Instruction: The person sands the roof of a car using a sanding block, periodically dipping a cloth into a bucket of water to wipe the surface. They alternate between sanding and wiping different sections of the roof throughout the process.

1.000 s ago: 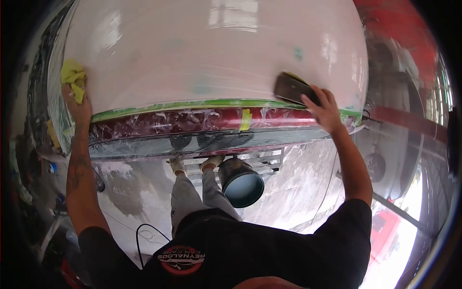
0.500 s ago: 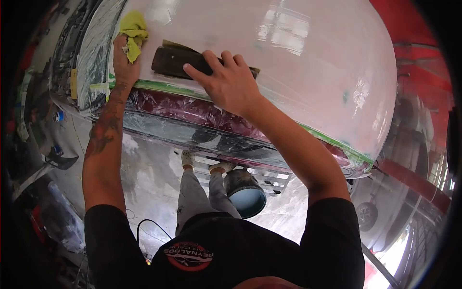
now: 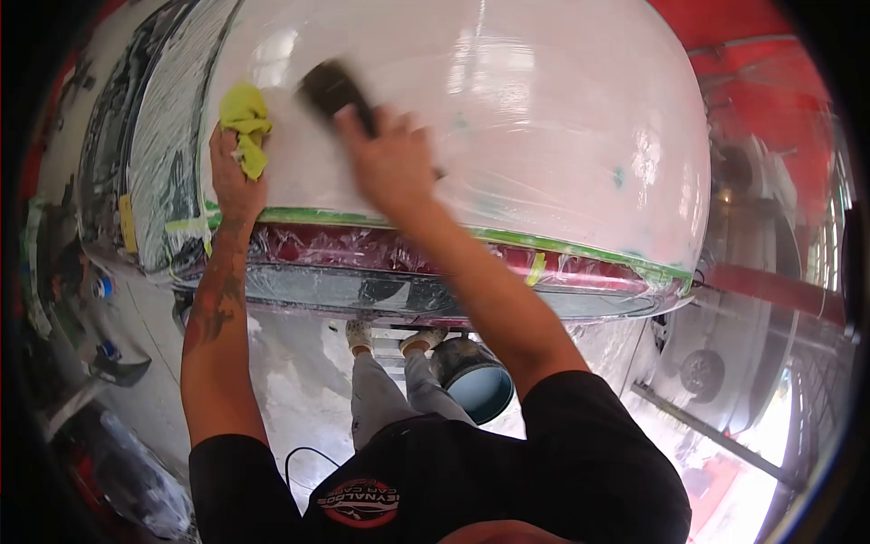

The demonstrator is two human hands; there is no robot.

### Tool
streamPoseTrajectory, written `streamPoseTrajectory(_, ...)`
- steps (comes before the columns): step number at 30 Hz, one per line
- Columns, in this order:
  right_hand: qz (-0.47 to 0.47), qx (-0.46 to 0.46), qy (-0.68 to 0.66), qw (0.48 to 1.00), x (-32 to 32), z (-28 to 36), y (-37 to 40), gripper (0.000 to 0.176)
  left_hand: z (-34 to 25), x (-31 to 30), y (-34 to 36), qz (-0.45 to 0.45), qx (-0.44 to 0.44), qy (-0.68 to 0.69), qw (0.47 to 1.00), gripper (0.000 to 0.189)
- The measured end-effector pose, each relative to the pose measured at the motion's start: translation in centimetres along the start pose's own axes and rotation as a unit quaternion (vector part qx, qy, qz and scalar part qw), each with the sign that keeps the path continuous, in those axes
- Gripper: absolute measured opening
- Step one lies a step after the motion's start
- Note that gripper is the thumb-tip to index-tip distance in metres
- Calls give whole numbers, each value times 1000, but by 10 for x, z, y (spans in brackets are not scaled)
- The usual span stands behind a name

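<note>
Swung steeper since the earlier frame: long dark flat block (image 3: pixel 337 89), then nearly level beside the green tape, now slanting up and away from it; the bunched yellow-green cloth (image 3: pixel 245 111) keeps about the same spot near the panel's left edge. Head view: right hand (image 3: pixel 394 163) lies across the block, motion-blurred; grip closed over it, thumb along the near side, fingers on the far side, the block's far end poking out beyond the hand. Block lies over the broad, curved pinkish-white panel (image 3: pixel 580 109), just right of the cloth and apart from it; blur hides whether its whole face touches. Left hand (image 3: pixel 237 186) at the panel's left side, grip folded around the cloth, which bulges past the fingers. Wet-looking sheen on the panel, a few greenish patches toward the right. Along the near edge, a strip of bright green tape (image 3: pixel 517 238), below it a maroon band streaked with whitish film (image 3: pixel 313 247), with a short yellow tape tab (image 3: pixel 536 269) on it. Clear wrinkled plastic sheeting (image 3: pixel 168 136) left of the panel. Below, light speckled shoes (image 3: pixel 359 336); just beside them, a dark round bucket (image 3: pixel 451 361) holding pale bluish liquid (image 3: pixel 483 395).
</note>
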State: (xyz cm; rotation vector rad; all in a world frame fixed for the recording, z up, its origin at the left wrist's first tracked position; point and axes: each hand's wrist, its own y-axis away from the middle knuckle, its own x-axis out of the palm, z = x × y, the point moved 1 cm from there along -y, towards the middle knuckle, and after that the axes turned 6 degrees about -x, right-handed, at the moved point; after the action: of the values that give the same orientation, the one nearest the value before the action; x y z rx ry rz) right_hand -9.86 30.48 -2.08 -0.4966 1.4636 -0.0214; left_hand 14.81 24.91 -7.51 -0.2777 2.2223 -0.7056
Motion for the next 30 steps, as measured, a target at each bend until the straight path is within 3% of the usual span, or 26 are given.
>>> streamPoseTrajectory(1,-11,-56,-38,998,-2,24,6,49,1,-1,0,-1,10,-6,1000,54)
streamPoseTrajectory(4,-17,-43,-68,997,-26,-22,13,46,6,-1,1,15,23,-10,1000,52)
streamPoseTrajectory(8,-39,195,100,975,-56,-221,84,45,11,0,4,24,24,7,999,48)
streamPoseTrajectory(10,7,355,168,920,-83,-310,126,46,10,0,2,35,-7,-18,999,55)
streamPoseTrajectory(11,-12,433,133,891,-94,-322,134,45,12,0,6,37,-7,-13,999,55)
streamPoseTrajectory(13,10,450,168,877,-81,-303,124,46,19,1,6,38,-10,-9,999,55)
streamPoseTrajectory(15,-30,278,130,951,-61,-225,123,50,19,0,7,35,7,-16,999,55)
streamPoseTrajectory(17,-11,169,38,985,-70,-127,124,52,30,1,10,42,-8,-11,999,53)
streamPoseTrajectory(18,-46,100,-24,994,-82,-105,129,56,30,1,10,54,-21,1,998,50)
streamPoseTrajectory(20,-33,120,-13,992,-91,-139,153,56,32,-1,13,49,1,-25,998,49)
streamPoseTrajectory(23,-62,202,85,974,-104,-257,198,54,36,1,13,39,8,-31,999,47)
streamPoseTrajectory(26,-48,407,182,894,-107,-389,252,50,45,0,14,43,7,-32,999,50)
streamPoseTrajectory(27,-38,479,185,857,-115,-398,249,50,48,0,16,46,12,-47,998,50)
streamPoseTrajectory(29,-39,461,196,865,-96,-367,233,51,50,1,16,50,19,-60,997,51)
streamPoseTrajectory(30,-72,365,144,917,-86,-328,222,53,49,2,17,39,9,-60,997,51)
